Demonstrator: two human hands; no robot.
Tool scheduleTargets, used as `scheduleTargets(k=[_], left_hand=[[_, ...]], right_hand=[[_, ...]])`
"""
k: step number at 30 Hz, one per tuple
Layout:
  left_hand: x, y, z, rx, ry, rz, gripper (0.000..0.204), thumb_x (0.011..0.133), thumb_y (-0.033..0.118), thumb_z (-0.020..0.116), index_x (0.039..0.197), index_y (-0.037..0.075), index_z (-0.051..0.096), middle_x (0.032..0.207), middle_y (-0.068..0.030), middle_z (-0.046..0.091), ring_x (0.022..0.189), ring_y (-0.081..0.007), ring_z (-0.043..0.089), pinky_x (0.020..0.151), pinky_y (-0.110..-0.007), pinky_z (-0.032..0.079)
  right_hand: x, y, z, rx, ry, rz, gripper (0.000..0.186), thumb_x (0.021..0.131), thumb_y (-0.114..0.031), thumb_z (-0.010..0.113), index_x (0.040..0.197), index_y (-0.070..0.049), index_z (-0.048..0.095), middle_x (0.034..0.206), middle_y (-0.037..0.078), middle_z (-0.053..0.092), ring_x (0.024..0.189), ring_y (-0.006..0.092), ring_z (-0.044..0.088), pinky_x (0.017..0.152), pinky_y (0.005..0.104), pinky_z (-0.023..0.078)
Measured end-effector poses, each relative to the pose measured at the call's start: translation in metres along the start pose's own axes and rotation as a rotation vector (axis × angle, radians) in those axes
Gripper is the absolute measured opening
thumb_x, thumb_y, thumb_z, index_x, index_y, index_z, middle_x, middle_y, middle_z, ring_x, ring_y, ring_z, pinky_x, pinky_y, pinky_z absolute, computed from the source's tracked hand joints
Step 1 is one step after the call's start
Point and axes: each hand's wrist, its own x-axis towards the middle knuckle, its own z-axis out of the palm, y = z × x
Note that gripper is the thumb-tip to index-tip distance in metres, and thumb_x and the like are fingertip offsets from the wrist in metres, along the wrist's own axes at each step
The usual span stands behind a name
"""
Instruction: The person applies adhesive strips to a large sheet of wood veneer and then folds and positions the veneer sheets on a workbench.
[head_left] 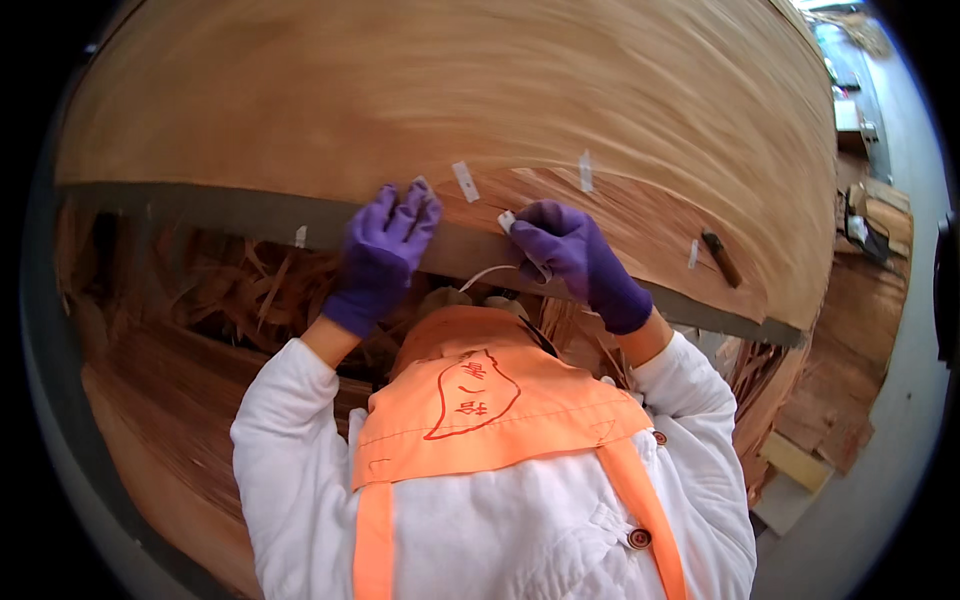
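Both purple-gloved hands work at the near edge of a wide wood veneer sheet (pixel 450 90) lying on the surface. The left hand (pixel 380 255) lies flat on that edge, its fingers (pixel 405 215) slightly spread and pressing down. The right hand (pixel 575 255) pinches a strip of white tape (pixel 507 222) between thumb and forefinger, its loose end curling down beneath the fingers. Just beyond the fingertips, short tape pieces (pixel 465 181) already sit across the veneer. Below the fingers, under the edge, lie veneer scraps (pixel 250 285).
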Motion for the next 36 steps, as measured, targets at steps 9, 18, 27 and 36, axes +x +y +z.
scheduleTargets(k=[9,18,27,36], left_hand=[[0.080,0.088,-0.031,-0.971,-0.060,0.236,0.030,0.074,0.014,0.067,0.100,0.004,0.061,0.101,-0.0127,0.062,0.096,-0.0317,0.057,0.087,-0.044,0.041],[0.109,0.196,-0.014,-1.550,-0.568,0.169,0.012,0.085,0.008,0.057,0.094,0.002,0.063,0.091,-0.0087,0.064,0.083,-0.0198,0.060,0.073,-0.028,0.046],[0.153,0.296,-0.007,-1.781,-1.014,-0.401,0.028,0.090,0.011,0.050,0.114,-0.003,0.054,0.113,-0.0131,0.057,0.100,-0.0220,0.058,0.088,-0.032,0.045],[0.253,0.442,0.017,-0.645,-0.180,0.835,0.032,0.075,0.009,0.056,0.106,0.004,0.057,0.113,-0.0143,0.054,0.101,-0.0309,0.055,0.086,-0.039,0.044]], right_hand=[[-0.083,0.008,-0.026,0.480,0.124,-0.100,0.021,0.089,-0.017,0.056,0.105,-0.003,0.056,0.083,0.003,0.062,0.074,0.0084,0.058,0.065,0.0230,0.047],[-0.167,0.052,-0.129,-0.040,0.243,-0.951,0.019,0.077,0.003,0.063,0.095,-0.005,0.063,0.114,0.016,0.052,0.092,0.0204,0.057,0.079,0.0301,0.046],[-0.245,0.117,-0.203,0.895,0.304,-1.227,0.015,0.090,-0.021,0.053,0.090,-0.007,0.053,0.095,0.021,0.056,0.085,0.0302,0.059,0.066,0.0356,0.050],[-0.281,0.200,-0.285,1.009,0.931,-0.432,0.024,0.091,-0.020,0.054,0.111,-0.007,0.053,0.075,0.003,0.061,0.060,0.0100,0.060,0.049,0.0200,0.045]])
